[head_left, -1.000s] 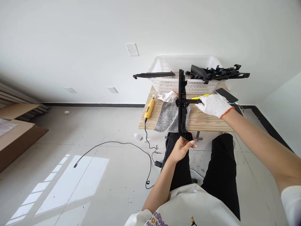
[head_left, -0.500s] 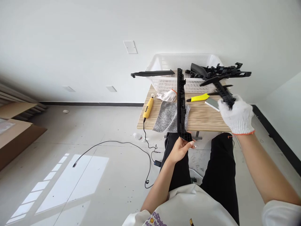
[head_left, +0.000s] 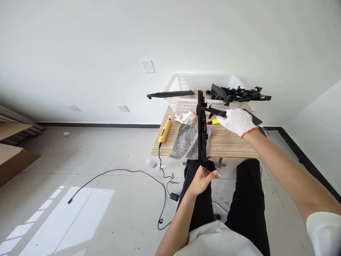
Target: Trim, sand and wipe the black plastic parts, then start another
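Note:
My left hand [head_left: 201,181], bare, grips the lower bent end of a long black plastic trim piece [head_left: 202,138], which stands upright in view over the table. In my right hand [head_left: 237,121], wearing a white knit glove with an orange cuff, is a shorter black plastic piece [head_left: 214,112] pointing left. Its far end overlaps the upper part of the long piece; whether they touch I cannot tell. Under the gloved hand a yellow-handled tool [head_left: 213,121] is partly hidden. A grey cloth [head_left: 183,142] lies behind the long piece.
At the back of the slatted table [head_left: 231,145], a white plastic basket [head_left: 183,106] holds several black plastic parts [head_left: 239,94], some jutting over its rim. A yellow corded rotary tool [head_left: 165,131] and a white glove [head_left: 185,117] lie left. Black cable [head_left: 128,170] loops across the floor.
My right hand has moved left and up with the shorter black piece, swinging it across the long piece. My left hand keeps its grip on the long piece. The view has tilted slightly.

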A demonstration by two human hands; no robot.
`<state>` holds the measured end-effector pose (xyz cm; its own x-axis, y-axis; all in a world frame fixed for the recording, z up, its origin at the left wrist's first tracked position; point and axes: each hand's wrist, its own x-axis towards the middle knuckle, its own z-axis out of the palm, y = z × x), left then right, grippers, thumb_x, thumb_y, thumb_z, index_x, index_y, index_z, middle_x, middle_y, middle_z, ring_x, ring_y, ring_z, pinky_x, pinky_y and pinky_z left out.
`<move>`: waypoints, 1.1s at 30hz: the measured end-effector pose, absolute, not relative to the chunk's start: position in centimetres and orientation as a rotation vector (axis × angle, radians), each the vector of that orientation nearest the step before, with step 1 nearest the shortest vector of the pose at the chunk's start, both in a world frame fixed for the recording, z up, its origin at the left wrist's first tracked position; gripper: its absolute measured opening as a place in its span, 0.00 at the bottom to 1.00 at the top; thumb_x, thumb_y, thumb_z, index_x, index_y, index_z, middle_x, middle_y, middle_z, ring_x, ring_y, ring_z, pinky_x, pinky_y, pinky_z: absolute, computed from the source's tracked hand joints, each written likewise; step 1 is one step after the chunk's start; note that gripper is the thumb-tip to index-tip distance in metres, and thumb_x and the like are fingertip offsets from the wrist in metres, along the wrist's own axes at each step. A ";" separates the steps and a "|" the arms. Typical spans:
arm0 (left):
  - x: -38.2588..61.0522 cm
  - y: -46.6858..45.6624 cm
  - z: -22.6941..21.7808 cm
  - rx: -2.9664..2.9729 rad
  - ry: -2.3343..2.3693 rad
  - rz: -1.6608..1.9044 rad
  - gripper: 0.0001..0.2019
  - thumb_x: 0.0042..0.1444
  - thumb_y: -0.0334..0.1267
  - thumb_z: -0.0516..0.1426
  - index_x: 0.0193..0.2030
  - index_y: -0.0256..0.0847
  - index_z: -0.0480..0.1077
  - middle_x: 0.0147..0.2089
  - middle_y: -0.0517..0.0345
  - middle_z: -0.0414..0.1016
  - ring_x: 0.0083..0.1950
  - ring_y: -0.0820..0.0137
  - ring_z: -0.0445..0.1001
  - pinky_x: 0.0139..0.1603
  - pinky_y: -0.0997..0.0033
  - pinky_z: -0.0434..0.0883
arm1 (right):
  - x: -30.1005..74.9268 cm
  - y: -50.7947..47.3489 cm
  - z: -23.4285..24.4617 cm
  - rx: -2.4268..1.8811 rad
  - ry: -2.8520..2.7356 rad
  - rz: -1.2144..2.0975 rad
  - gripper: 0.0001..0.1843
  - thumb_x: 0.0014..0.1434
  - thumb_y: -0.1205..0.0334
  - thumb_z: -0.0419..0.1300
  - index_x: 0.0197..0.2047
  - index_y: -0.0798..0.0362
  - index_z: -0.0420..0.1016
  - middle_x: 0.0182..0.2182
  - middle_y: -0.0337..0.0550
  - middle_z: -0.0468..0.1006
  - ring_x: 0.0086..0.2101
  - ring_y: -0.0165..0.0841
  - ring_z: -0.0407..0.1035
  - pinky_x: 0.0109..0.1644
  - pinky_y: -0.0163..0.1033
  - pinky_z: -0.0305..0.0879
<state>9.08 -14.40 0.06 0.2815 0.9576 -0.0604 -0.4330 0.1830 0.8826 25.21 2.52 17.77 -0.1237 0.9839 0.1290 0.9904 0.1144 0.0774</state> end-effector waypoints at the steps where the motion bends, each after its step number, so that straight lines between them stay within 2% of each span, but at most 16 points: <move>1: 9.1 -14.4 0.1 0.891 0.731 1.114 0.30 0.52 0.55 0.73 0.52 0.41 0.67 0.40 0.57 0.77 0.36 0.71 0.78 0.46 0.64 0.78 | 25.0 2.8 18.0 -2.051 -2.342 -0.247 0.35 0.68 0.39 0.47 0.51 0.57 0.85 0.41 0.65 0.85 0.43 0.57 0.80 0.38 0.48 0.69; 5: 8.9 -14.4 -0.3 0.886 0.716 1.112 0.30 0.51 0.53 0.74 0.52 0.42 0.67 0.41 0.57 0.78 0.36 0.71 0.78 0.47 0.64 0.78 | 24.7 4.0 18.4 -2.046 -2.442 -0.329 0.35 0.68 0.41 0.48 0.52 0.60 0.84 0.43 0.68 0.84 0.45 0.57 0.80 0.39 0.49 0.69; 9: 8.7 -14.5 -0.7 0.880 0.715 1.112 0.30 0.51 0.52 0.74 0.53 0.41 0.67 0.42 0.56 0.78 0.37 0.72 0.77 0.47 0.65 0.78 | 25.1 5.2 18.2 -1.983 -2.554 -0.346 0.34 0.68 0.40 0.48 0.54 0.59 0.82 0.45 0.67 0.84 0.46 0.56 0.80 0.42 0.49 0.68; 15: 8.6 -14.5 -0.7 0.880 0.701 1.114 0.30 0.51 0.53 0.73 0.53 0.41 0.67 0.41 0.57 0.78 0.37 0.72 0.78 0.46 0.65 0.77 | 26.1 5.8 17.7 -1.926 -2.643 -0.464 0.30 0.70 0.49 0.48 0.61 0.61 0.76 0.43 0.68 0.84 0.45 0.55 0.80 0.40 0.46 0.65; 23: 8.7 -14.5 -0.1 0.867 0.690 1.114 0.31 0.51 0.54 0.73 0.52 0.41 0.66 0.40 0.57 0.76 0.36 0.72 0.77 0.46 0.64 0.78 | 26.1 5.0 18.1 -1.939 -2.693 -0.408 0.32 0.73 0.44 0.44 0.60 0.58 0.77 0.46 0.66 0.84 0.47 0.56 0.79 0.42 0.48 0.66; 28: 8.6 -14.5 0.1 0.861 0.693 1.115 0.31 0.50 0.54 0.74 0.51 0.40 0.66 0.40 0.58 0.76 0.35 0.72 0.77 0.46 0.64 0.77 | 25.8 4.7 18.1 -1.981 -2.600 -0.377 0.31 0.72 0.43 0.46 0.60 0.58 0.77 0.44 0.65 0.84 0.47 0.57 0.79 0.43 0.50 0.67; 33: 8.5 -14.4 0.1 0.839 0.682 1.113 0.31 0.50 0.54 0.74 0.51 0.40 0.67 0.40 0.57 0.77 0.35 0.72 0.78 0.46 0.64 0.78 | 25.5 2.3 19.3 -2.037 -2.353 -0.232 0.32 0.70 0.39 0.49 0.60 0.56 0.76 0.45 0.63 0.84 0.45 0.55 0.79 0.43 0.49 0.67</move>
